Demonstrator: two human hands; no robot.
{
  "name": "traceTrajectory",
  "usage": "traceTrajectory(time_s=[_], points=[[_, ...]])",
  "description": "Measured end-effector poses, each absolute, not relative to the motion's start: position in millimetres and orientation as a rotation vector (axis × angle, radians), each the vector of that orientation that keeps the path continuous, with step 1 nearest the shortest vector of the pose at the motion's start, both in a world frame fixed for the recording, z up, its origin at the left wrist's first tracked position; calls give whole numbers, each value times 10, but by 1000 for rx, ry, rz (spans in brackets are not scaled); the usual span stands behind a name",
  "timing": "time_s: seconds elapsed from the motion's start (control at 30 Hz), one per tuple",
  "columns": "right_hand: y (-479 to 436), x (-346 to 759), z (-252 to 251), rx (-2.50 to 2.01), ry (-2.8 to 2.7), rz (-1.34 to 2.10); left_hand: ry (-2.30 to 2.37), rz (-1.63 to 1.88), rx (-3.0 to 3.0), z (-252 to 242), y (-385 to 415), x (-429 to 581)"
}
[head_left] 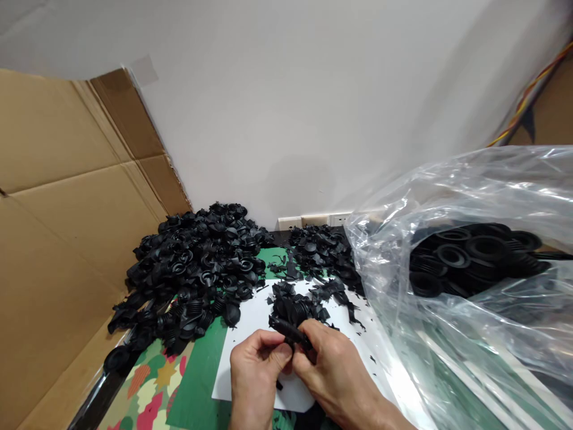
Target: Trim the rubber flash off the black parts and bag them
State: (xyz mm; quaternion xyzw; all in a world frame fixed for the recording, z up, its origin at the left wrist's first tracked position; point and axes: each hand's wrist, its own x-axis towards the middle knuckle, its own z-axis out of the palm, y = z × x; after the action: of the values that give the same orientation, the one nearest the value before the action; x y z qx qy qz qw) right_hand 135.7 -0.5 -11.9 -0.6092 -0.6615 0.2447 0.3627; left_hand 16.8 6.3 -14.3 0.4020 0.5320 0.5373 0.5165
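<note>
Black Part Grasped Between Both Grips

The black part (290, 332) is located where the two grips meet, above the white sheet (253, 313). The right grip (333, 361) is closed around the part's right end, which enters between thumb and forefinger. The left grip (256, 373) is pinched, thumb against forefinger, at the part's near side; the exact contact is partly hidden. The part's far-left end projects beyond the fingers. A dark tip (279, 386) shows just below the left thumb; whether it belongs to the same part cannot be told.

Directly beyond the grips, a small heap (290, 301) crowds the part. Thin scraps (351, 307) lie beyond the right grip.

Left of the left grip, the white sheet extends a short way to its edge on the green mat (197, 382). Farther out, ahead and left, stands a large pile (197, 269). Right of the right grip, bare white sheet reaches to the clear bag (470, 179), which limits room there.
</note>
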Motion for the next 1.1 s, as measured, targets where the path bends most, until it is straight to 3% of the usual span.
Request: traceTrajectory(time_s=[0.47, 0.83, 1.1], points=[[109, 1702, -63, -1324, -875, 1187, 1216, 1212, 750, -96, 93, 111], [120, 1656, -94, -1309, -921, 1108, 1188, 1187, 700, -71, 108, 104], [59, 1577, 32, -1226, -1159, 1231, 1078, 1308, 804, -63, 58, 166]])
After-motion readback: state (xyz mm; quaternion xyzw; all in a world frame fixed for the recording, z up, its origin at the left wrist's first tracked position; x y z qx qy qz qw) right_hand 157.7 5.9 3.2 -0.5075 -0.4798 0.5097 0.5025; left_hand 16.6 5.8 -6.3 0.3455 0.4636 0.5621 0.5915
